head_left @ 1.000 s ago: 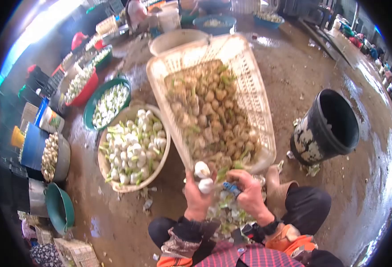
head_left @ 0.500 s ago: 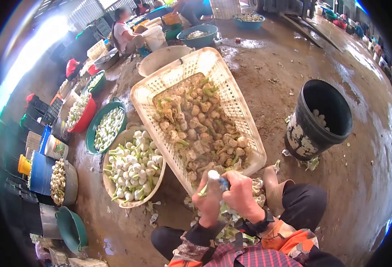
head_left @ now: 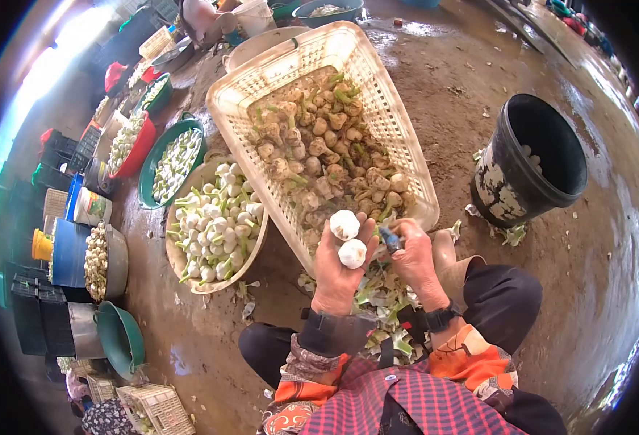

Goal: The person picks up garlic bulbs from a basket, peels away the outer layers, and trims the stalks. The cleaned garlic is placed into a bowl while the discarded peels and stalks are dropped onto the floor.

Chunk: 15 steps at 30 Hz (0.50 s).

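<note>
My left hand [head_left: 332, 279] is turned palm up with two white garlic bulbs [head_left: 352, 254] resting in it, fingers curled around them. Beside it, my right hand [head_left: 415, 262] grips a small blue-handled tool [head_left: 390, 238]; its working end cannot be made out. Both hands are over the near end of a cream plastic crate [head_left: 422, 170], which holds many soil-stained garlic bulbs [head_left: 330, 148] with cut stems. Left of the crate stands a cream basin [head_left: 214, 288] heaped with clean white garlic on green stems. Leaf and skin scraps [head_left: 392, 301] lie below my hands.
A black bucket [head_left: 500, 185] with some white bulbs inside stands at the right on wet brown ground. A green basin [head_left: 145, 190] and a red basin [head_left: 148, 145], both with garlic, are at the left, near a blue tub [head_left: 69, 254]. Another person [head_left: 200, 18] sits at the back.
My left hand has turned palm up and now shows two bulbs, where one stemmed bulb showed before. My right hand has drawn slightly away with the blue-handled tool. The view has tilted down.
</note>
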Available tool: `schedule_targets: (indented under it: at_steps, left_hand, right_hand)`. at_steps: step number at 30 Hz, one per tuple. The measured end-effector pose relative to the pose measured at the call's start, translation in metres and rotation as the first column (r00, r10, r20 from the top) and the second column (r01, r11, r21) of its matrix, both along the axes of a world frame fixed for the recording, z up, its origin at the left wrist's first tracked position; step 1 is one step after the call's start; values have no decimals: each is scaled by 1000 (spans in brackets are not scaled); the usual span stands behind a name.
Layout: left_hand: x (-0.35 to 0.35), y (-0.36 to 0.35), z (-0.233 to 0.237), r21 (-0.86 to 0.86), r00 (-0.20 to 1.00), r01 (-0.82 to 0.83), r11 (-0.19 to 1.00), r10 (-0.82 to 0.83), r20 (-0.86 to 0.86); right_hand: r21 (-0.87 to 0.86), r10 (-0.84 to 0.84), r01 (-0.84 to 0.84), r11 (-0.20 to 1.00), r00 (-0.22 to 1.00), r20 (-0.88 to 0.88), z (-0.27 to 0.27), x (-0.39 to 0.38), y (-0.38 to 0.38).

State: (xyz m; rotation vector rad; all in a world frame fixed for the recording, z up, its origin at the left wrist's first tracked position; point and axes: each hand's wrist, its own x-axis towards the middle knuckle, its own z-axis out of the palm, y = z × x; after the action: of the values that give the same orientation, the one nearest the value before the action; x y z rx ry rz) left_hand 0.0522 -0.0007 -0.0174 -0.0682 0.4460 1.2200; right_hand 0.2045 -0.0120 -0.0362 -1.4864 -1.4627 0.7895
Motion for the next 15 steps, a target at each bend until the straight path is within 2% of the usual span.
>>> schedule_targets:
  at_steps: [1, 2, 3, 5, 6, 7, 8, 9, 10, 11, 12, 13, 14, 15]
  left_hand:
    - [3, 3, -1, -29, 999, -4, 1000, 3, -40]
    - [6, 6, -2, -57, 997, -12, 998, 7, -79]
    - [16, 10, -2, -48, 977, -37, 998, 26, -211]
    - [45, 21, 9, 2, 927, 21, 1000, -19, -375]
    - [67, 31, 9, 10, 889, -23, 1000, 25, -458]
    - [93, 42, 23, 58, 893, 32, 998, -3, -451]
    - [113, 48, 35, 190, 868, 185, 964, -69, -493]
    - [130, 65, 56, 270, 763, 452, 850, -211, -612]
    - [156, 76, 62, 375, 794, 435, 818, -153, -588]
    - [166, 78, 96, 434, 804, 449, 781, -142, -578]
    - [167, 82, 108, 477, 794, 484, 734, -139, -592]
    - [166, 85, 114, 515, 783, 516, 684, -134, -608]
    - [155, 85, 104, 532, 781, 528, 662, -132, -611]
    - [133, 79, 103, 424, 717, 576, 699, -183, -672]
  right_hand:
    - [6, -30, 31, 1000, 994, -100, 8, 2, -1]
    - [-50, -28, 12, 999, 948, -318, 20, 7, -2]
    - [-96, -31, -22, 995, 855, -518, 35, 12, -3]
    - [-158, -62, -128, 979, 553, -831, 53, 19, -1]
    - [-108, -41, -99, 989, 521, -853, 48, 28, 5]
    - [-57, -16, -70, 996, 488, -873, 44, 37, 11]
    - [-91, -103, 48, 995, 495, -863, 49, 47, 27]
    - [-122, -189, 166, 979, 492, -850, 51, 62, 41]
    - [26, -71, 217, 976, 428, -901, 50, 94, 57]
    - [176, 71, 261, 949, 366, -928, 51, 126, 72]
    - [212, 204, 222, 952, 59, -977, 51, 176, 96]
    - [253, 298, 193, 948, -261, -918, 51, 213, 117]
    - [216, 280, 297, 930, -197, -940, 67, 217, 130]
    - [182, 254, 397, 899, -137, -957, 81, 218, 139]
